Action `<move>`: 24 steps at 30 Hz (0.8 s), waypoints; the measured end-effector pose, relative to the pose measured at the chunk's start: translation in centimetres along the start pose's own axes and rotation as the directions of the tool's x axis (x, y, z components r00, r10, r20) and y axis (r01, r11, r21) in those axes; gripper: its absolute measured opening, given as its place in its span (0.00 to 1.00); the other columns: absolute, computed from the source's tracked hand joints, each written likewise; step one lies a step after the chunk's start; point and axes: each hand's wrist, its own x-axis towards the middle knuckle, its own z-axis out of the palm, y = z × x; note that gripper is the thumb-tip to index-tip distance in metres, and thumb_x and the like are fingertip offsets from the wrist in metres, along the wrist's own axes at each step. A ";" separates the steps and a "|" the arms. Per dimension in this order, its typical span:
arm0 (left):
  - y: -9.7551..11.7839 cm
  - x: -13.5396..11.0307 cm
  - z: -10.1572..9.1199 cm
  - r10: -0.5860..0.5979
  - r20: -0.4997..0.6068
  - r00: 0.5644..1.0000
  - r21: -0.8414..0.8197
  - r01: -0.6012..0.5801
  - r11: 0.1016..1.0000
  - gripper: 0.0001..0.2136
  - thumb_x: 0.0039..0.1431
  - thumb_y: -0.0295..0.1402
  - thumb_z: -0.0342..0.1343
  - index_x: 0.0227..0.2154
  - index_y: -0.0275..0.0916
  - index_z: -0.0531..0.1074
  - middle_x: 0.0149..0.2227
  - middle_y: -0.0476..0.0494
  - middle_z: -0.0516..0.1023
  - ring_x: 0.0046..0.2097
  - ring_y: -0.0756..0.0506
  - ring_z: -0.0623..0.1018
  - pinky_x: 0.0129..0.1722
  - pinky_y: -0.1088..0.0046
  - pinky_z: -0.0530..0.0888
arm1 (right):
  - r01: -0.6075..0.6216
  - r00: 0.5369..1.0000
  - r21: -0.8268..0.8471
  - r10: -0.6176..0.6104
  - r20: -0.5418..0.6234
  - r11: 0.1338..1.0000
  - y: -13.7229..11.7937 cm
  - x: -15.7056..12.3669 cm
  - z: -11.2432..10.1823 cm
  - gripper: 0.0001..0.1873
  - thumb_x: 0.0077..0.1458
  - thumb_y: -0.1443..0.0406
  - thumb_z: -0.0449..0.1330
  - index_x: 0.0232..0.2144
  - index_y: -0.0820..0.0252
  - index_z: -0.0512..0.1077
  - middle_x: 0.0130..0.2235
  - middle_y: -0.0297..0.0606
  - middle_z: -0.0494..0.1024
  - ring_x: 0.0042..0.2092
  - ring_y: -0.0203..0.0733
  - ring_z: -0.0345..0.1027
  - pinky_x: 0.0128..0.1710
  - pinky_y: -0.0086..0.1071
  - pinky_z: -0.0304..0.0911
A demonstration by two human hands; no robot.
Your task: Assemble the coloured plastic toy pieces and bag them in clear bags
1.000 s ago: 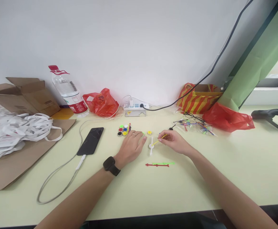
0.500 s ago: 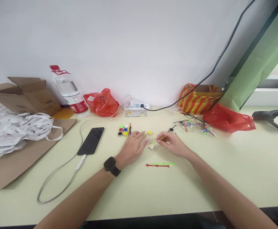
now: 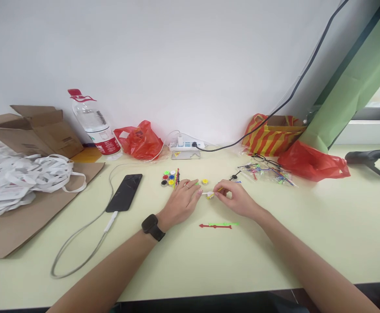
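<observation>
Between the thumb and fingers of my right hand [image 3: 233,196] is a thin yellow plastic arrow [image 3: 219,189], partly hidden by the fingers. Below its end is a small white round piece with a white arrow [image 3: 206,193]; the yellow and white parts overlap, and I cannot tell whether they are joined. My left hand [image 3: 183,200] lies open and low over the table, fingers stretched out, its thumb tip close to the white arrow's end. A yellow round piece [image 3: 205,181] sits just beyond the hands. Nearer me lie a red arrow [image 3: 215,226] and a green arrow [image 3: 225,224].
Several coloured round pieces [image 3: 168,177] lie beyond my left hand. A black phone [image 3: 124,192] is on the left. Loose arrows in clear plastic [image 3: 268,171] lie at the right, by a red bag [image 3: 313,161]. A power strip [image 3: 187,145] stands against the wall.
The white piece and white arrow have shifted slightly away from me and turned, and the yellow arrow's angle has changed with them. My left hand has stayed almost still.
</observation>
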 end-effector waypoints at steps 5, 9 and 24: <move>0.1 -0.1 -0.1 0.003 -0.011 1.000 -0.011 -0.003 1.000 0.17 0.77 0.38 0.42 0.52 0.44 0.76 0.61 0.41 0.76 0.62 0.37 0.71 0.64 0.47 0.69 | -0.021 0.996 -0.055 0.017 -0.083 0.998 0.9 0.1 -0.4 0.06 0.64 0.63 0.57 0.37 0.55 0.74 0.36 0.39 0.79 0.34 0.43 0.71 0.33 0.36 0.66; 0.1 -0.1 0.0 -0.025 0.010 1.000 -0.003 0.025 1.000 0.18 0.77 0.40 0.42 0.54 0.43 0.76 0.62 0.40 0.75 0.63 0.36 0.69 0.65 0.46 0.68 | -0.054 0.984 -0.126 0.031 -0.173 0.991 2.1 0.3 -0.8 0.06 0.63 0.64 0.57 0.37 0.55 0.74 0.38 0.41 0.80 0.37 0.45 0.73 0.37 0.39 0.67; -0.1 -0.2 0.3 -0.031 -0.036 0.999 0.013 0.032 0.999 0.13 0.73 0.40 0.51 0.54 0.42 0.74 0.55 0.38 0.76 0.60 0.36 0.71 0.62 0.50 0.70 | -0.060 0.933 -0.098 0.020 -0.361 0.993 1.8 0.1 -0.5 0.05 0.64 0.66 0.53 0.40 0.54 0.68 0.38 0.41 0.77 0.38 0.47 0.71 0.40 0.40 0.65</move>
